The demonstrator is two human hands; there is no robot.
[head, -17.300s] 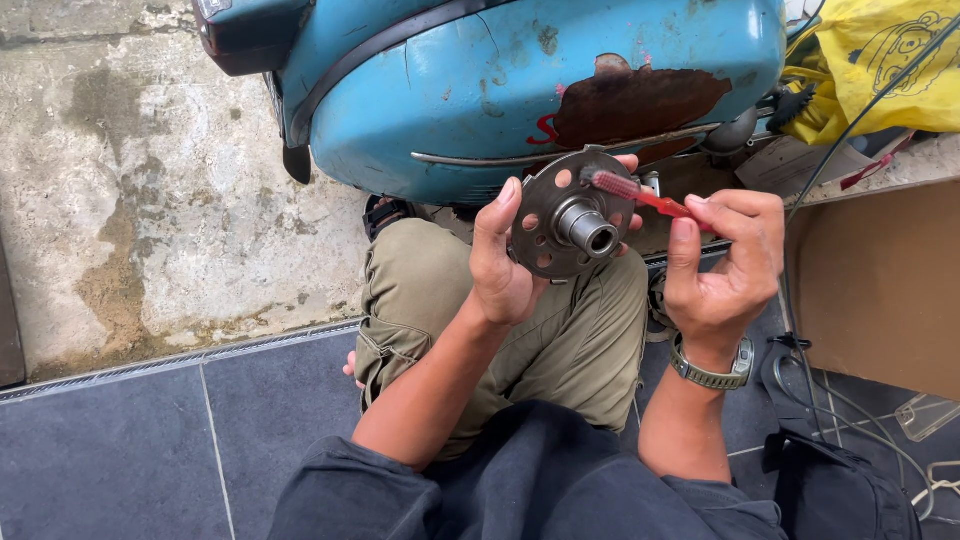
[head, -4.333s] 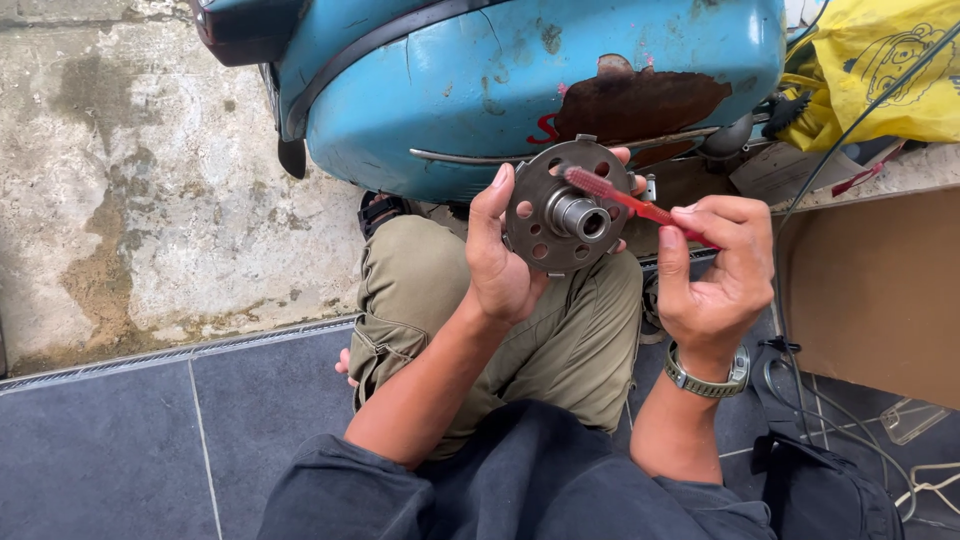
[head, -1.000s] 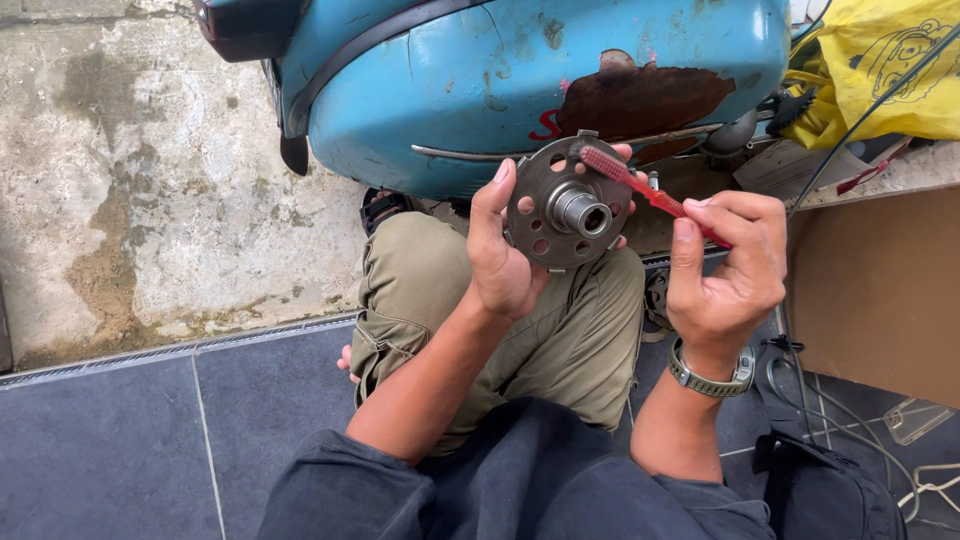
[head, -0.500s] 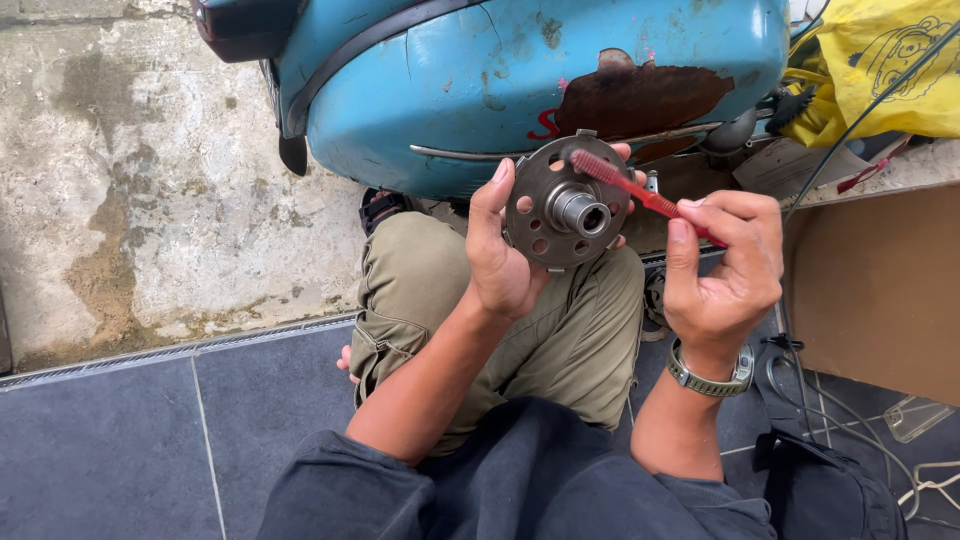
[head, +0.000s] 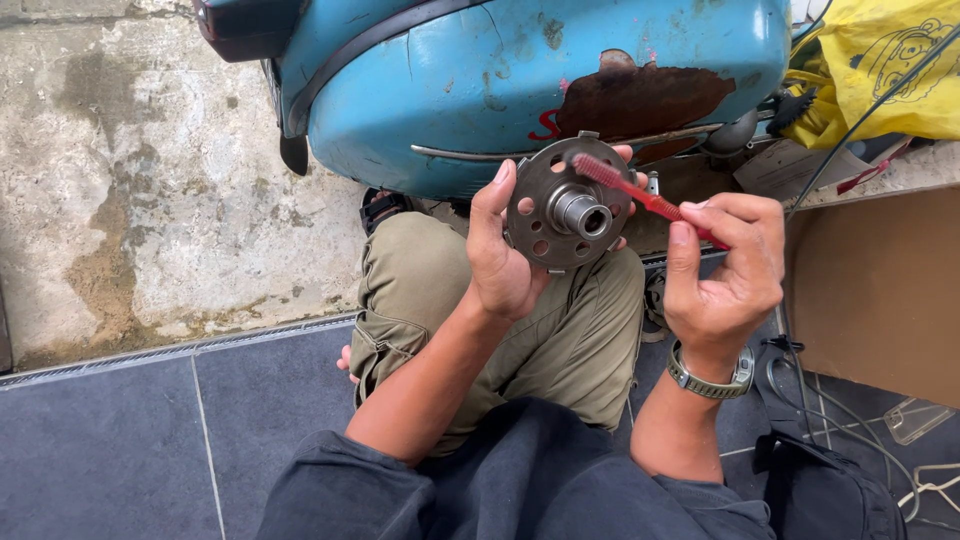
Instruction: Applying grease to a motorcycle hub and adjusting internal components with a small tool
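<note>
Left hand [head: 503, 262] has the round metal hub disc [head: 560, 215] up in front of the blue scooter body [head: 480, 90], fingers wrapped around its rim, thumb on the near edge, face turned toward the camera. Right hand [head: 725, 270] pinches the handle of a red toothbrush [head: 640, 195], fingers closed tight on it, bristle head lying on the disc's upper edge, just above the central sleeve. Both are held over the khaki-clad knees [head: 560, 330]; a wristwatch [head: 710, 375] sits on the right wrist.

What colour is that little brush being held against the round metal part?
Red. The brush, in the right hand, shows clearly in the head view.
</note>
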